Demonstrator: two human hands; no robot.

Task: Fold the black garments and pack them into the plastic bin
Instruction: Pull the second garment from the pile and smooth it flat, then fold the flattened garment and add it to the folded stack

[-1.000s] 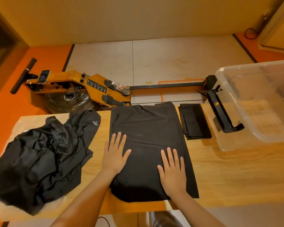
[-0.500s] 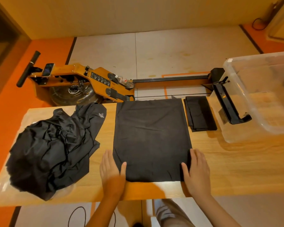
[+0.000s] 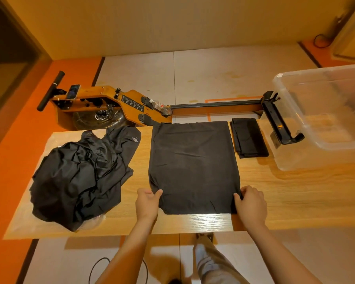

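Both your hands, flat beside the garment's lower corners half a second ago, now have hold of it. Your left hand (image 3: pixel 149 202) pinches the lower left corner of the flat black garment (image 3: pixel 193 167), thumb on top. Your right hand (image 3: pixel 251 203) grips the lower right corner with curled fingers.

Edges and room: the garment lies at frame centre on the wooden table (image 3: pixel 295 191). Its top edge reaches the table's far edge. Its bottom edge stops short of the near edge, with a strip of bare wood below it. Open wood runs right of your right hand, below the plastic bin (image 3: pixel 295 156).

Surroundings: a folded black garment (image 3: pixel 249 137) lies just right of the flat one, apart from it, between it and the bin. The bin, clear-walled, stands at the upper right of the table and runs out of frame. A crumpled pile of black garments (image 3: pixel 80 175) sits at the left on a clear plastic sheet (image 3: pixel 21 222), near the flat garment but not touching it. A wooden rowing machine (image 3: pixel 115 105) lies on the floor beyond the table. Its black rail end shows through the bin wall.

Condition: the flat garment is smooth, roughly rectangular, with faint creases. Its lower left corner is drawn in and puckered at your grip.
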